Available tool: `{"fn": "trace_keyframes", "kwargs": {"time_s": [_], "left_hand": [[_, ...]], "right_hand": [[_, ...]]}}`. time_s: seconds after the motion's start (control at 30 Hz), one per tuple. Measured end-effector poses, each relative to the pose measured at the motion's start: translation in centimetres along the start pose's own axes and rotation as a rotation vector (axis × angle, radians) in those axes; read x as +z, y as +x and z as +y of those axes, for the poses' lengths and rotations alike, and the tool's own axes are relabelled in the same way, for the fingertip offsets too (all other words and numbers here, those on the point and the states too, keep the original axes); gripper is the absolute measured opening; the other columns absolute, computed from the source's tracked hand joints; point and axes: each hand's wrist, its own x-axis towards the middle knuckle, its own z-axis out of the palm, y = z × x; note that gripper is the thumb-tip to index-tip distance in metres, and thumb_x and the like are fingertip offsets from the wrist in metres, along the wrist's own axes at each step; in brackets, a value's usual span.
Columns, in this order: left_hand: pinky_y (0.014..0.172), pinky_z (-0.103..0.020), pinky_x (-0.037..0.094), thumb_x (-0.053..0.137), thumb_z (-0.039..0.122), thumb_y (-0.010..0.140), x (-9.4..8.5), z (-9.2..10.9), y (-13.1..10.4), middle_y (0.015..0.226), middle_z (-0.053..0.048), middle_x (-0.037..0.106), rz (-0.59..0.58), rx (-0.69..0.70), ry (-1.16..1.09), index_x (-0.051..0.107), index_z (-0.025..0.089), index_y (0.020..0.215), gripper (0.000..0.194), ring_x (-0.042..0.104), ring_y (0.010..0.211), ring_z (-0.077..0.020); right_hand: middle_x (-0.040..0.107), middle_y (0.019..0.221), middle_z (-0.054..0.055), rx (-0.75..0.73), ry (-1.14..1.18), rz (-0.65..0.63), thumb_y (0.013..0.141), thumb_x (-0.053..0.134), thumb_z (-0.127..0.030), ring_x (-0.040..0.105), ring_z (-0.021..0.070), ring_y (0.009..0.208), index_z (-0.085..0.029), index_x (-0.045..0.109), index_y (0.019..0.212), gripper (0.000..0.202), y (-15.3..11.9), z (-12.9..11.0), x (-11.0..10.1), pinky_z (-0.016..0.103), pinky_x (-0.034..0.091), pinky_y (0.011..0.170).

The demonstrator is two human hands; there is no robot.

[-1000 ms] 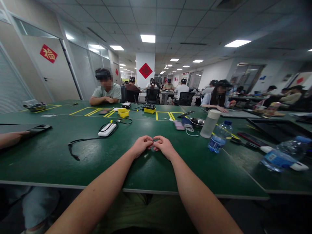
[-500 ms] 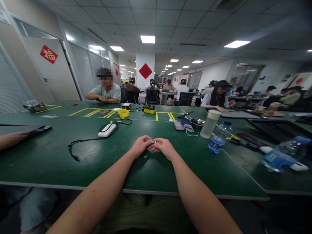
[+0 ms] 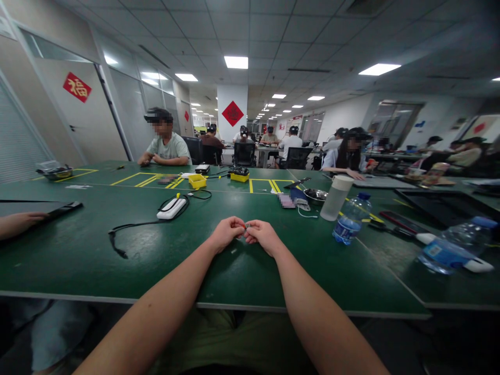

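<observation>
Over the green table (image 3: pixel 156 271), my left hand (image 3: pixel 227 233) and my right hand (image 3: pixel 263 236) meet fingertip to fingertip. Between the pinched fingers is a small metallic piece (image 3: pixel 247 226), with a speck of red-orange beside it. It is too small to name, and the fingertips hide most of it. Both hands are closed on it. A little white scrap (image 3: pixel 233 251) lies on the tabletop just below my hands.
Left of my hands lies a white power bank (image 3: pixel 172 208) with a black cable. To the right stand a frosted bottle (image 3: pixel 336 199) and a water bottle (image 3: pixel 352 220); another bottle (image 3: pixel 455 246) lies farther right. Yellow trays (image 3: pixel 197 181) sit ahead. Co-workers sit around.
The small piece has shifted slightly between my fingertips, and a red-orange speck now shows there. My arms have barely moved. Across the table, a person has turned and leaned to the left.
</observation>
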Motion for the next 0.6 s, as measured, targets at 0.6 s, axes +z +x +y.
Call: {"fn": "trace_keyframes", "kwargs": {"time_s": [0.6], "left_hand": [[0.063,-0.024,0.048,0.06,0.013,0.064,-0.35,-0.61,0.66,0.073,-0.003,0.066,0.121,0.013,-0.061,0.063,0.013,0.082,0.018,0.059,0.063,-0.0113]], "right_hand": [[0.068,0.081,0.006,-0.02,-0.005,0.07,0.072,0.066,-0.024,0.064,0.0116,0.057,-0.015,0.063,0.09,0.02,-0.05,-0.25,0.08,0.021,0.052,0.05]]}}
